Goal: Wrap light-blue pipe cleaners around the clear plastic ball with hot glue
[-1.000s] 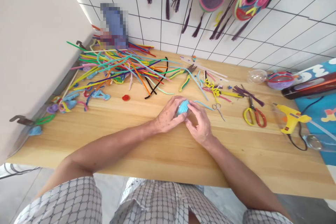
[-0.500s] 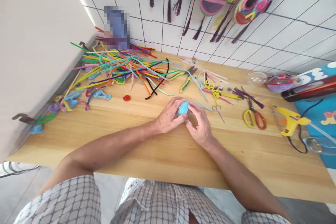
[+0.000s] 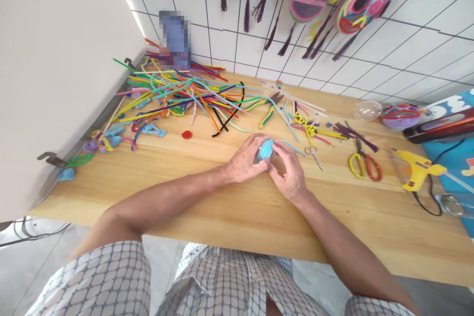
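Grip, two-handed: left hand [image 3: 246, 160] at 8 o'clock and right hand [image 3: 291, 173] at 4 o'clock, equally near, pinch one light-blue wound piece [image 3: 265, 150] over the worktop [image 3: 207, 217], long axis 1-to-7 o'clock.

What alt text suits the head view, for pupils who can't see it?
A person's left hand and right hand hold a small light-blue piece over a wooden table. Colourful pipe cleaners lie heaped beyond, at left; large scissors and a yellow glue gun lie at right.
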`<state>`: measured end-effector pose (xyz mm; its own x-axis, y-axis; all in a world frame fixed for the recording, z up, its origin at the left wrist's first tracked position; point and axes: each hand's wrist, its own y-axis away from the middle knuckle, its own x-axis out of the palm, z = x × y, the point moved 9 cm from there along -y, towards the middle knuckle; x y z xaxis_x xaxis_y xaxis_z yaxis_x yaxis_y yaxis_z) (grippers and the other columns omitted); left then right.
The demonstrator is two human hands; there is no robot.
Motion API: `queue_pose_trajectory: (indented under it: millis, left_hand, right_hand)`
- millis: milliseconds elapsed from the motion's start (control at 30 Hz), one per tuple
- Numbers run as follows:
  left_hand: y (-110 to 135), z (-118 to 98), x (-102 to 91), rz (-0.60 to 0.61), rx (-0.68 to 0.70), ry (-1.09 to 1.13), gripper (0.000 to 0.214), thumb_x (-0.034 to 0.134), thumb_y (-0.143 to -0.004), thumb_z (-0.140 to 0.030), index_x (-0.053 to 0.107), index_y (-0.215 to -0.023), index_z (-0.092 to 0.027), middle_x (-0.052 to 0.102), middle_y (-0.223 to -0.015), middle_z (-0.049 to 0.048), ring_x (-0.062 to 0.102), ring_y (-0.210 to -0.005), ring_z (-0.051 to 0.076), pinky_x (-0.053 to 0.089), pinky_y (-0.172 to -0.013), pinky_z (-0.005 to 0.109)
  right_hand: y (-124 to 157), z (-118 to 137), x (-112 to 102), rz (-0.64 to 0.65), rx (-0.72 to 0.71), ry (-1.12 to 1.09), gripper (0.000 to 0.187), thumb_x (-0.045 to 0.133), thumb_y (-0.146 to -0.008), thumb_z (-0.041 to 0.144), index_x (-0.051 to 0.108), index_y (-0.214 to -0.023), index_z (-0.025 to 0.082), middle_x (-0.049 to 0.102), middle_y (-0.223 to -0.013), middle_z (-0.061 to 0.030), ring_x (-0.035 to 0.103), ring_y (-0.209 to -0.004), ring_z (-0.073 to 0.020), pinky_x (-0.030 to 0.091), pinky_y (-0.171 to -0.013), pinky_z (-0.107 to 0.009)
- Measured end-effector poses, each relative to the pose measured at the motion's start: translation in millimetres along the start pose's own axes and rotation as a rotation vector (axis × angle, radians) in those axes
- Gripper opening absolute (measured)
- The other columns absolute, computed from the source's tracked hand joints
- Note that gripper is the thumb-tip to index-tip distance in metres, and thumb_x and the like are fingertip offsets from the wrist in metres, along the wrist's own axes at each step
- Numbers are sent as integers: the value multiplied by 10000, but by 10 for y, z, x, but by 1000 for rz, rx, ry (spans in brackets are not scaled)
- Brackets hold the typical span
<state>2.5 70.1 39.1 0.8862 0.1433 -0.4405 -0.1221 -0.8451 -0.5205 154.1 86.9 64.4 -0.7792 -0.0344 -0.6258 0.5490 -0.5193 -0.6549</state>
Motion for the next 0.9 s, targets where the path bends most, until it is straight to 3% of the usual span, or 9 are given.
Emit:
queue_pose_trajectory:
  millis: [167,333,533,667,900]
  left_hand:
    - [9,-3,-5,17,4,10,637,686,-1021,-342,468,-1603,-200,585,-1546,202,572,-1475,368,499,-1273,583]
    - [19,19,-3,11,-22,-4,650,666,-1060,-406,443,-1634,-198,551,-1589,210,548,-1505,362,498,-1276,570]
    - [10,19,-23,-33,-48,-23,635,642,-1083,-436,426,-1631,-199,546,-1567,208,552,-1500,353,500,-1272,557]
    - [11,27,-27,-60,-52,-50,644,632,-1080,-429,397,-1635,-203,534,-1572,217,540,-1511,365,498,-1269,590]
    - [10,-11,21,-42,-10,-60,660,641,-1078,-438,385,-1642,-210,526,-1607,221,514,-1552,371,491,-1287,603]
  right_hand:
    - [1,-20,25,19,30,22,650,712,-1043,277,505,-1660,296,716,-1545,-163,702,-1442,-363,627,-1196,-627]
    - [-6,-4,-40,-41,39,5,708,702,-1024,242,457,-1687,278,672,-1552,-187,674,-1451,-369,681,-1112,-588]
    - [-34,64,-197,-111,38,9,587,706,-1009,219,568,-1575,285,676,-1475,-172,692,-1376,-362,685,-1067,-585]
    - [-37,39,-130,-45,42,-22,471,693,-1035,223,629,-1498,279,745,-1345,-142,735,-1280,-322,667,-1092,-560]
    - [29,-92,-32,40,97,-56,556,652,-1085,343,548,-1629,294,665,-1563,-160,662,-1452,-350,615,-1185,-600]
